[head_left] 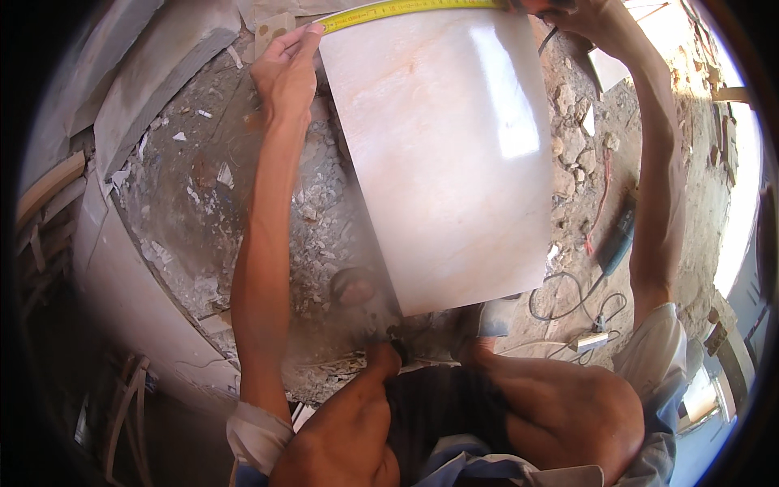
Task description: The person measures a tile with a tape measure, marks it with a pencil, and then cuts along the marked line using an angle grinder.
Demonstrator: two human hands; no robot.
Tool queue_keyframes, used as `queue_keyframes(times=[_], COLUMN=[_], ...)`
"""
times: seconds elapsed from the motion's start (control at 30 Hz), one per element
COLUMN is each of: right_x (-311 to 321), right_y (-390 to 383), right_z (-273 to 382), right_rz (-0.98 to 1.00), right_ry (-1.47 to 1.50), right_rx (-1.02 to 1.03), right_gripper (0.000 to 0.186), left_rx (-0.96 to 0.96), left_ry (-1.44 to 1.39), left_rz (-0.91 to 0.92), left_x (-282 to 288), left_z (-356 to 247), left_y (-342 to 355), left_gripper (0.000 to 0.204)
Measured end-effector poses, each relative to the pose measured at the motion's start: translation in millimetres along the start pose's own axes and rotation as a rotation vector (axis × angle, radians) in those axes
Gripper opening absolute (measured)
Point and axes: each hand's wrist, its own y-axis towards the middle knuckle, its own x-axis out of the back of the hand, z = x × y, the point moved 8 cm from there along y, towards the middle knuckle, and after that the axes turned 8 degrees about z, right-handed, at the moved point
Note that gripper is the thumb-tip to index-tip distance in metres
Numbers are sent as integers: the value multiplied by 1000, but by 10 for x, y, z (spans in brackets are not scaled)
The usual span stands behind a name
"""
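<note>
A large glossy tile (430,162), pale pinkish white, lies in front of me with a bright reflection on its right side. Along its far edge stretches a yellow tape measure (406,9). My left hand (288,69) pinches the tape's end at the tile's far left corner. At the far right corner my right hand (580,18) is closed around the dark case end of the tape, partly cut off by the picture's upper edge.
Rubble and broken chips (572,142) cover the ground on both sides. A blue-green power tool (618,239) with a dark cord (560,304) lies at right. Grey slabs (162,89) lean at far left, above a pale low wall (138,284). My feet stand near the tile's near edge.
</note>
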Motion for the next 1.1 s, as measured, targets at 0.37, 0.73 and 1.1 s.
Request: queue_keyframes(times=[0.37,0.73,1.1], right_x=[32,82,22], right_y=[52,-102,-682], right_z=[-136,-109,310], right_rz=[150,-114,-335], right_ry=[10,46,1915], right_rx=[-182,57,53], right_gripper=[66,77,22], left_rx=[-41,23,17], left_ry=[142,7,99], left_rz=[-1,17,-20], left_x=[-122,-190,-199], left_z=[-57,52,-106], left_y=[-29,-11,-43], left_gripper=[39,40,49])
